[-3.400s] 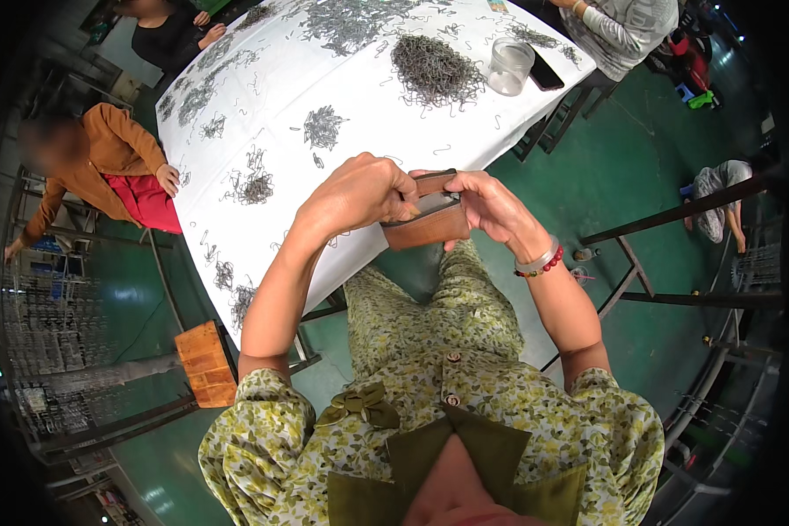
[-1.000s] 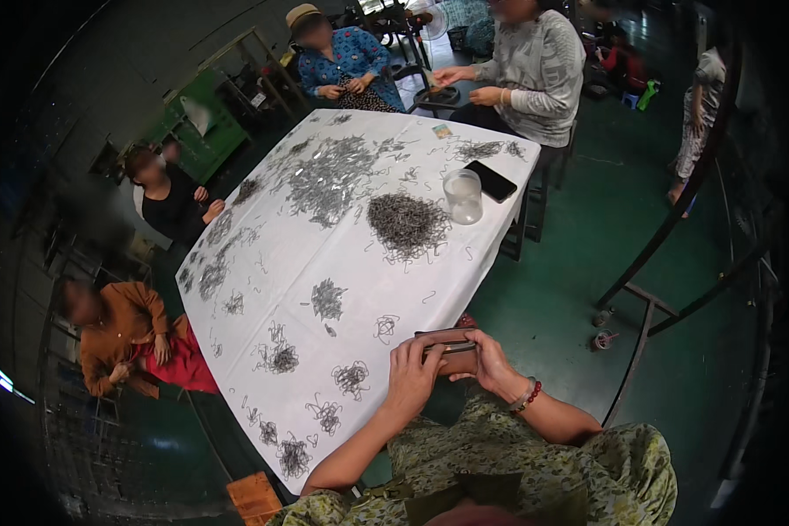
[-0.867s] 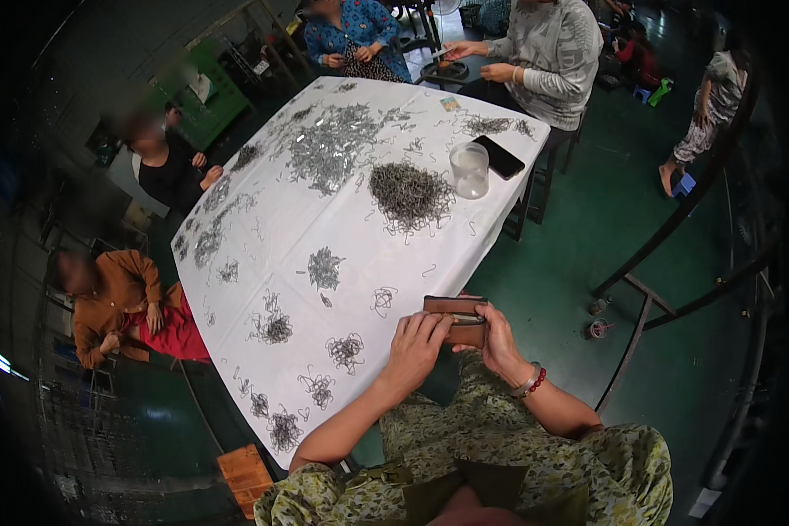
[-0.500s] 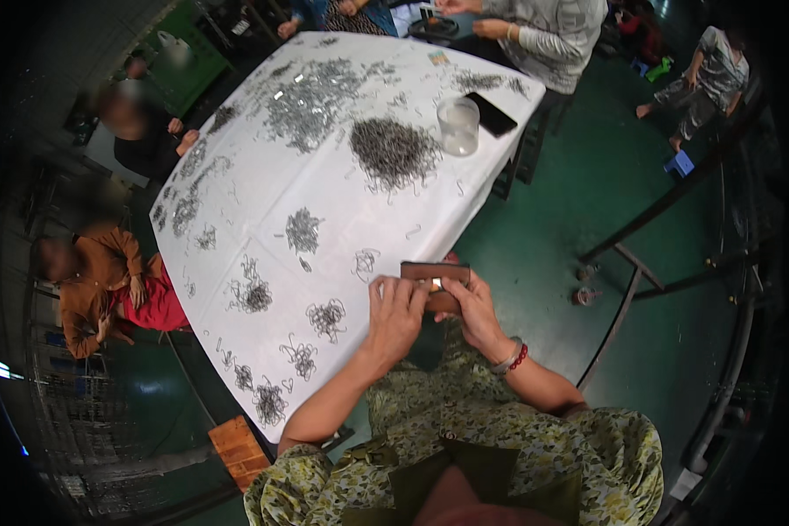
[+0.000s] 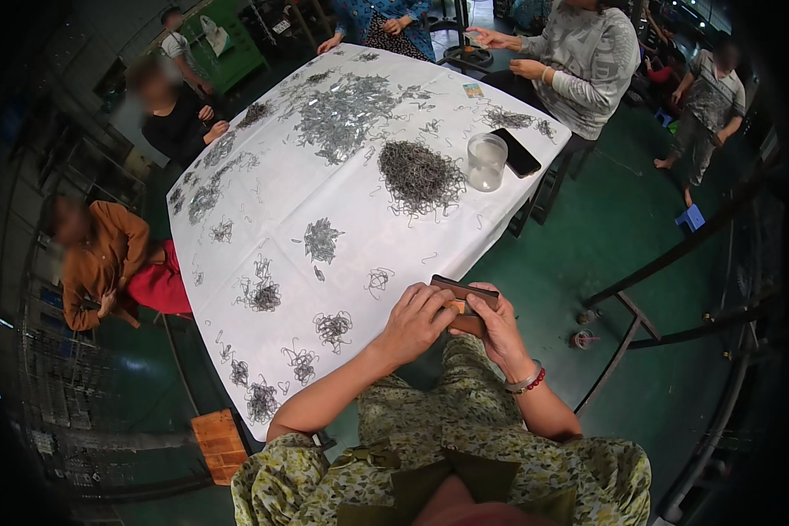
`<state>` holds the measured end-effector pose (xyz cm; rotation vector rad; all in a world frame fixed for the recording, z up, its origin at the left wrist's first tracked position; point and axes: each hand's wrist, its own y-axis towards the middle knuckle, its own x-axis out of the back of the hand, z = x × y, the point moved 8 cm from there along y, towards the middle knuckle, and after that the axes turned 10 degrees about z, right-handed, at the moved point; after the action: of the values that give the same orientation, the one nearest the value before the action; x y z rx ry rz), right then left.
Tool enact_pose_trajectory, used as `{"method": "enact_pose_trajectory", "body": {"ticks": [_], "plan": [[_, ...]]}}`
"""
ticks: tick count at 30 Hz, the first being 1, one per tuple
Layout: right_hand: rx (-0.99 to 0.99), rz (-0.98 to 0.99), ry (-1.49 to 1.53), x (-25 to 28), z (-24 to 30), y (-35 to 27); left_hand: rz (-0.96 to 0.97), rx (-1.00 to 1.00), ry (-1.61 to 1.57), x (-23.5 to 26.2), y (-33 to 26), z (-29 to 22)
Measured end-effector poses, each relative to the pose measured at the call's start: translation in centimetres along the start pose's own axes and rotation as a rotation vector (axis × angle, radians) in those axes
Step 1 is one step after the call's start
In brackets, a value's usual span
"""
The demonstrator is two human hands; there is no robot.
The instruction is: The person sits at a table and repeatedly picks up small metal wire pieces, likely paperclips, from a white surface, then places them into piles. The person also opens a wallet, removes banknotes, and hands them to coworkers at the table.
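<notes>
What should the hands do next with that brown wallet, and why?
Perhaps the left hand should gently draw out the orange piece showing in the brown wallet, while the right hand steadies it: the wallet looks open, and the left fingers are at its opening.

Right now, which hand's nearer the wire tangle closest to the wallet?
Left: the left hand is just lower-right of the wire tangle; the right hand is farther right, gripping the wallet.
</notes>
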<state>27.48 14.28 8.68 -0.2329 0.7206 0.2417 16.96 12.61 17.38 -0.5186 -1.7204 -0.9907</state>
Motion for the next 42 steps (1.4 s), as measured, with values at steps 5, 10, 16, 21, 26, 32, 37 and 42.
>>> {"method": "enact_pose_trajectory", "body": {"ticks": [5,10,16,21,26,32,37,42], "plan": [[0.009,0.004,-0.131,0.1,-2.1,-0.1,0.033,-0.045,-0.095,-1.0,-1.4,0.7],[-0.023,-0.002,-0.069,0.6,-4.0,0.1,0.094,-0.088,-0.126,-2.5,-1.5,2.1],[-0.344,0.182,0.291,2.2,-2.5,0.8,0.112,-0.261,-0.113,-3.3,2.2,0.3],[-0.085,0.016,0.06,4.3,0.7,0.1,0.194,-0.315,-0.212,-6.0,6.6,0.3],[-0.064,-0.08,0.088,5.3,2.6,-1.2,0.116,-0.416,-0.204,-3.8,8.2,-2.0],[-0.089,-0.041,0.073,4.7,1.2,-0.9,0.201,-0.311,-0.278,-5.1,6.3,-0.7],[0.056,0.076,-0.108,4.4,2.1,1.0,0.19,-0.241,-0.191,-5.9,7.2,1.2],[0.038,0.213,-0.193,4.1,1.8,-1.1,0.138,-0.273,-0.325,-5.1,5.7,0.3]]}}
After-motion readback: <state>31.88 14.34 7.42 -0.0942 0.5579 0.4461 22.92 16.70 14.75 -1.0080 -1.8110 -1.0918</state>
